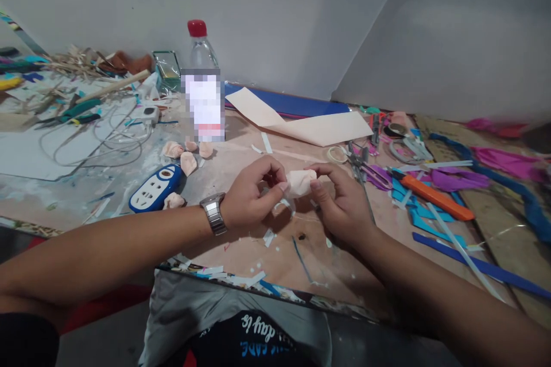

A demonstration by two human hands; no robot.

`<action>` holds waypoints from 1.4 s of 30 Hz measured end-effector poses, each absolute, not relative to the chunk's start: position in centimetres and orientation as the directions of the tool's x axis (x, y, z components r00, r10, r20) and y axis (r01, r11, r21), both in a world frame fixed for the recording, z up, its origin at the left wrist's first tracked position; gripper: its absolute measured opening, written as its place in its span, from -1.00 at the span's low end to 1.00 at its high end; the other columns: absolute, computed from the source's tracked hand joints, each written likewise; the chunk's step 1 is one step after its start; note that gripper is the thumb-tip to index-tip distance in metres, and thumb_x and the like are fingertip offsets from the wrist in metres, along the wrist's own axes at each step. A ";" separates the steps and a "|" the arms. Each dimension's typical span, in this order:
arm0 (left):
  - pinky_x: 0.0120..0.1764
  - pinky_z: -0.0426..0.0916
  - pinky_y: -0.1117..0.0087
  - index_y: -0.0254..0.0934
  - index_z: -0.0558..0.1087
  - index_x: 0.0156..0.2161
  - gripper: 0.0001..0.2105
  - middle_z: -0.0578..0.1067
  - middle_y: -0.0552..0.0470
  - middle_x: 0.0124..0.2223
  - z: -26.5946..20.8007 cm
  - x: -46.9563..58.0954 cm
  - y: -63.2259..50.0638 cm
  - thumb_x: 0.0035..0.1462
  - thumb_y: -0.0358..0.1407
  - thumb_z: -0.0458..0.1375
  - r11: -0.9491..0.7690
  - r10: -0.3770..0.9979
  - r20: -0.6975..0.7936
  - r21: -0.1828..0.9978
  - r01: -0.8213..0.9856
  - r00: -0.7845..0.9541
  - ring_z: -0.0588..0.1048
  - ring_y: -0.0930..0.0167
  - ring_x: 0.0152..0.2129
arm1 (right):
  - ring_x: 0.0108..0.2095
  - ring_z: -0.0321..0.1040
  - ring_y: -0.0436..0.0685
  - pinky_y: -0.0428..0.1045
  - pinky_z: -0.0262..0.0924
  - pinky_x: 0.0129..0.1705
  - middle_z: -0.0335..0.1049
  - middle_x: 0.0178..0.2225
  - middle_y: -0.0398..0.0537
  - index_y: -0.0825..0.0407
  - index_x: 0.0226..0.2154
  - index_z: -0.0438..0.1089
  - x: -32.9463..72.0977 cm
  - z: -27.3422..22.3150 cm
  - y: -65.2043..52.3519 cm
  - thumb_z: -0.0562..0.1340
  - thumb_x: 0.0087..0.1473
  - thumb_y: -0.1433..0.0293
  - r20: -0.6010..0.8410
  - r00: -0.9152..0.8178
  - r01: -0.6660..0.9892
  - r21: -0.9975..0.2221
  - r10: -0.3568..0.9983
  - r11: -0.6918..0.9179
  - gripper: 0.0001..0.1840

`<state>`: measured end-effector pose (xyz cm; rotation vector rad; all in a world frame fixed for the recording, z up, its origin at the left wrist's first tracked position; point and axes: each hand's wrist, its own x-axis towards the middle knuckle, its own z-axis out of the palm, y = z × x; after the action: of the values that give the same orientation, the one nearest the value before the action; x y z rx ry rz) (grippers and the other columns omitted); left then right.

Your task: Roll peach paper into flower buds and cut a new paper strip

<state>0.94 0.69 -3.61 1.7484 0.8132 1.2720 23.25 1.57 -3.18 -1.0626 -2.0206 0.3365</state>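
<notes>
Between my two hands, just above the table, is a small crumpled piece of pale peach paper [300, 183]. The thumb and fingers of my left hand [253, 192] pinch its left end. My right hand [342, 200] grips its right end, thumb in front and fingers behind. Several similar crumpled peach pieces [188, 163] lie on the table beyond my left wrist, which wears a metal watch [213, 213]. Behind my hands lies a folded strip of peach paper [301, 124].
A bottle with a red cap [197, 28] stands behind the blue and white power strip [155, 188]. To the right lie scissors [359, 160], an orange utility knife [437, 197], a tape roll [395, 129] and coloured scraps. Green-handled pliers [80, 110] and a white cable lie on the left.
</notes>
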 end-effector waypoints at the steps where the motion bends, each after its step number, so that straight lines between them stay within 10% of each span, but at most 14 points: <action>1: -0.24 0.30 0.38 -0.27 0.37 -0.23 -0.92 0.41 0.04 -0.27 -3.6 0.9 0.6 0.28 -0.34 0.19 -0.468 0.853 0.439 0.883 0.041 0.283 0.37 0.44 -0.35 | -0.16 0.47 0.22 0.11 0.26 -0.09 0.54 -0.17 -0.02 -0.03 -0.05 0.44 23.2 -3.2 1.6 0.19 0.37 0.21 0.545 -0.308 0.567 -0.553 0.780 0.611 -0.77; 14: -0.30 0.28 0.39 -0.30 0.54 -0.35 -0.80 0.49 0.03 -0.37 -3.4 1.5 0.6 0.17 -0.20 0.35 -0.274 0.932 0.252 0.960 0.049 0.260 0.39 0.45 -0.42 | -0.21 0.45 0.20 0.10 0.25 -0.10 0.48 -0.23 -0.05 0.00 -0.03 0.42 23.1 -2.9 1.6 0.26 0.32 0.26 0.659 -0.292 0.566 -0.465 0.693 0.680 -0.78; 21: -0.24 0.35 0.36 -0.35 0.54 -0.34 -0.67 0.55 0.01 -0.35 -3.3 1.7 0.7 0.02 -0.10 0.45 0.137 0.930 -0.045 0.964 -0.229 0.364 0.46 0.46 -0.42 | -0.11 0.47 0.25 0.16 0.23 -0.01 0.53 -0.14 0.01 -0.01 0.00 0.41 23.3 -2.8 1.4 0.27 0.32 0.27 0.689 -0.368 0.574 -0.360 0.624 0.736 -0.76; 42: -0.31 0.37 0.41 -0.33 0.64 -0.33 -0.67 0.56 0.04 -0.39 -2.3 1.5 0.6 -0.15 -0.15 0.56 0.356 0.903 -0.181 0.823 -0.443 0.389 0.45 0.49 -0.45 | -0.13 0.49 0.28 0.22 0.19 0.02 0.58 -0.18 -0.07 -0.14 0.02 0.39 23.3 -2.0 1.0 0.31 0.27 0.39 0.757 -0.422 0.612 -0.168 0.499 0.773 -0.72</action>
<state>1.50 0.56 -2.33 0.7669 0.7138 0.9715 23.28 1.01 -2.05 -0.8270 -2.1032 -0.1677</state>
